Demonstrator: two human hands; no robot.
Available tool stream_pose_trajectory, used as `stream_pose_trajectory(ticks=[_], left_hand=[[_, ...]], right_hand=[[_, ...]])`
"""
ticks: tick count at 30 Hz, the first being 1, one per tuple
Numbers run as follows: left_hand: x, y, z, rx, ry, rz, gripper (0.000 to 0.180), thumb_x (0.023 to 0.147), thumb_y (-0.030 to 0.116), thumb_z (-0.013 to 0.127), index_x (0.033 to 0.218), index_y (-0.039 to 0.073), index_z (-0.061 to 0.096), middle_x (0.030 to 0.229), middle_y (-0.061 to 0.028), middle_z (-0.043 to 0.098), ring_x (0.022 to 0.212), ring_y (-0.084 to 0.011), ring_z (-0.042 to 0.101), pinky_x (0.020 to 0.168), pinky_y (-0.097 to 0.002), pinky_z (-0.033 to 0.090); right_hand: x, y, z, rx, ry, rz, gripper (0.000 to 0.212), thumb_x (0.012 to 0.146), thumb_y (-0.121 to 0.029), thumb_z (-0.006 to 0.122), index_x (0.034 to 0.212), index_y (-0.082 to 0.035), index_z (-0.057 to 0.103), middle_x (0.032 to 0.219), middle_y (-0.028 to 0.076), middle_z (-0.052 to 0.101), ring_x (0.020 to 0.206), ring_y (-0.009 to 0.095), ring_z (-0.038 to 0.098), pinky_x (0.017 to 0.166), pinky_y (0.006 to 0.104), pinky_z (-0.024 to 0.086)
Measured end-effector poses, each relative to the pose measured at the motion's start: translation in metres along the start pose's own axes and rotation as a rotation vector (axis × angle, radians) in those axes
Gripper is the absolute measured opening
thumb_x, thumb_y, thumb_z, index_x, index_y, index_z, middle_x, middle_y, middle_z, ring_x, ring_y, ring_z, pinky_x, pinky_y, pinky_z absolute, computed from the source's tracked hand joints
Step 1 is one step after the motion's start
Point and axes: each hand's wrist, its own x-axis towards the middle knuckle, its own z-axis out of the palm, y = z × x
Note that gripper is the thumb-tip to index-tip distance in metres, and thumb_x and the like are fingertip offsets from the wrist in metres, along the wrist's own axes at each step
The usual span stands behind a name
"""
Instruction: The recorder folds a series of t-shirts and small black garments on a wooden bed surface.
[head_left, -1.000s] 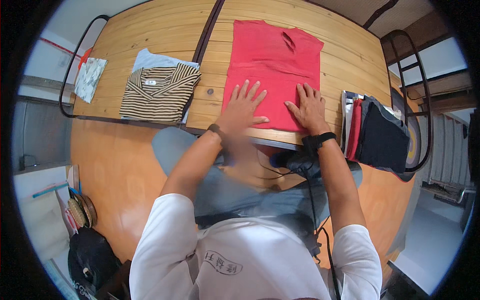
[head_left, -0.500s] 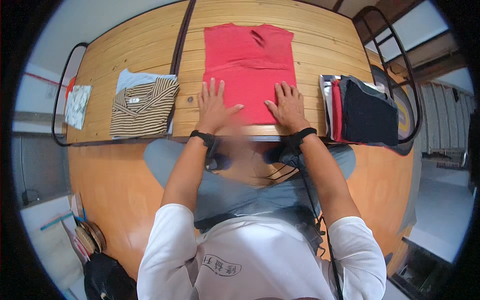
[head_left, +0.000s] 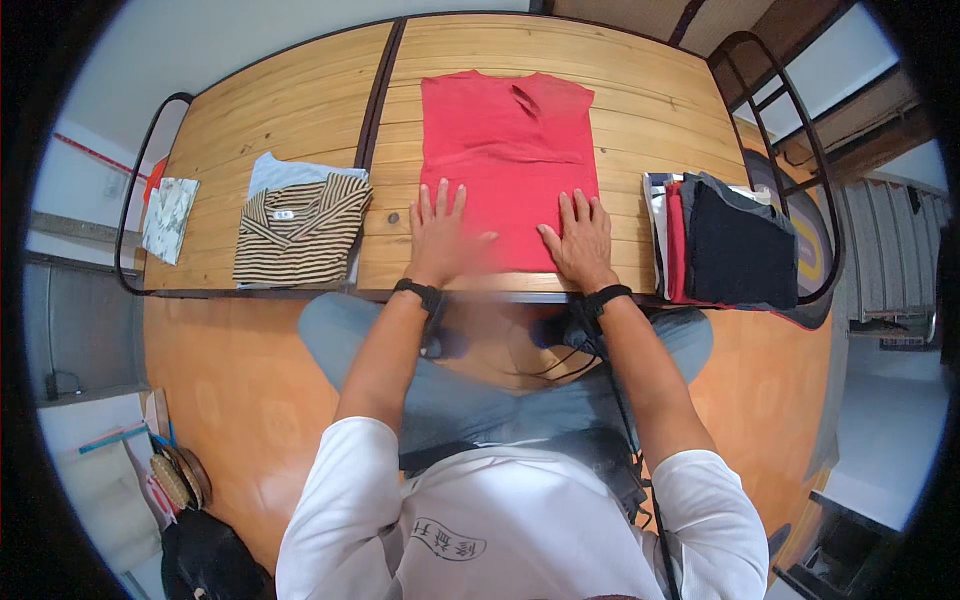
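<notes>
A red shirt (head_left: 512, 185) lies on the wooden table with its sides turned in and its lower part doubled up toward me, making a long rectangle. Its neckline, with a dark opening, points to the far side. My left hand (head_left: 440, 240) rests flat at the shirt's near left edge, fingers spread. At the near right edge my right hand (head_left: 580, 238) lies flat too, palm down on the cloth. Neither hand grips anything. Each wrist wears a black band. A blurred patch hides a little of the cloth beside my left thumb.
To the left sits a folded striped polo shirt (head_left: 300, 235) over light-blue cloth (head_left: 300, 172). Farther left lies a pale patterned cloth (head_left: 171, 220). A stack of folded dark clothes (head_left: 740, 240) stands at the right, beside the black metal end frame (head_left: 828, 190). The wooden table (head_left: 650, 100) has a dark seam.
The whole view has tilted, so the table and clothes appear slightly lower. Both hands stay flat on the red shirt, which looks the same.
</notes>
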Motion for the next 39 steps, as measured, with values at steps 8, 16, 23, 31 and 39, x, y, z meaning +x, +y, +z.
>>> stream_pose_trajectory(ticks=[8,16,23,31,39], left_hand=[[-0.003,0.000,-0.004,0.007,0.000,0.008,0.101,0.086,0.075,0.058,0.158,0.008,0.033,0.166,-0.0228,0.021,0.152,-0.0488,0.011,0.121,-0.0611,0.013],[0.048,-0.029,-0.039,-0.352,-0.138,-0.174,0.090,0.088,0.067,0.063,0.151,0.006,0.045,0.156,-0.0200,0.044,0.148,-0.0371,0.036,0.118,-0.0580,0.028],[0.134,-0.068,-0.088,-0.456,-0.239,-0.118,0.070,0.090,0.049,0.073,0.132,-0.006,0.061,0.124,-0.0252,0.068,0.117,-0.0337,0.066,0.100,-0.0398,0.052],[0.199,-0.107,-0.081,-0.359,-0.267,-0.200,0.064,0.089,0.042,0.076,0.131,-0.004,0.062,0.124,-0.0227,0.069,0.114,-0.0328,0.068,0.097,-0.0403,0.052],[0.242,-0.138,-0.007,-0.474,-0.102,-0.166,0.078,0.088,0.038,0.077,0.147,-0.003,0.046,0.140,-0.0265,0.057,0.131,-0.0370,0.056,0.109,-0.0418,0.045]], right_hand=[[0.001,0.003,-0.002,-0.009,-0.042,-0.016,0.071,0.095,-0.054,0.057,0.145,-0.003,0.051,0.150,0.023,0.046,0.135,0.047,0.041,0.113,0.0540,0.031],[0.036,0.021,-0.023,0.131,-0.215,-0.015,0.060,0.094,-0.053,0.060,0.125,-0.002,0.061,0.124,0.022,0.061,0.116,0.043,0.055,0.096,0.0542,0.046],[0.119,0.069,-0.050,0.086,-0.176,-0.085,0.052,0.092,-0.046,0.066,0.116,0.001,0.062,0.115,0.026,0.064,0.107,0.048,0.059,0.094,0.0529,0.050],[0.206,0.107,-0.054,0.039,-0.338,-0.071,0.054,0.091,-0.037,0.072,0.127,0.002,0.060,0.123,0.028,0.064,0.118,0.046,0.059,0.100,0.0496,0.050],[0.268,0.129,-0.011,0.053,-0.431,-0.036,0.064,0.097,-0.043,0.065,0.137,0.005,0.053,0.133,0.029,0.059,0.126,0.043,0.055,0.106,0.0458,0.046]])
